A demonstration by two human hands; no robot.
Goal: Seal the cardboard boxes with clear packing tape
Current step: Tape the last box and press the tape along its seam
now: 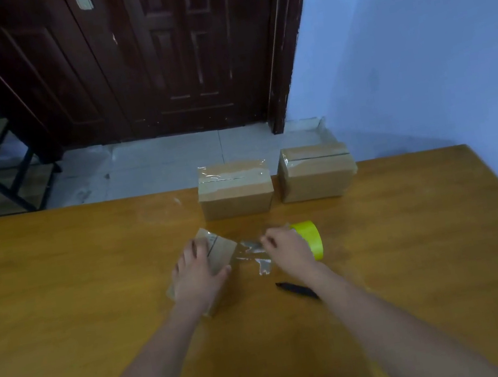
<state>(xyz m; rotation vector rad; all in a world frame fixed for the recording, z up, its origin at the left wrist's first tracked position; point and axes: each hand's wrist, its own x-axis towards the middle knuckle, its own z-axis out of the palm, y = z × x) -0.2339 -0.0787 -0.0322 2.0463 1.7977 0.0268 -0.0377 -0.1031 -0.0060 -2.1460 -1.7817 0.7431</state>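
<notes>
From the head camera, the small cardboard box (215, 252) lies on the wooden counter (60, 283), and everything else is placed from it. The left hand (197, 273) rests flat on top of the box, fingers spread straight, pressing it down. Just right of the box, the right hand (286, 247) has its fingers curled around the yellow tape roll (311, 238), with a clear strip of tape (252, 251) stretched from the roll back to the box's right edge. Behind the box stand two taped boxes (234, 189), well apart from it. A black pen (298, 290) lies near its lower right.

The strip already looks crumpled; slack in the pull would likely let it fold onto itself or stick to the counter. If the pressing hand lets up, the light box could slide towards the roll.
</notes>
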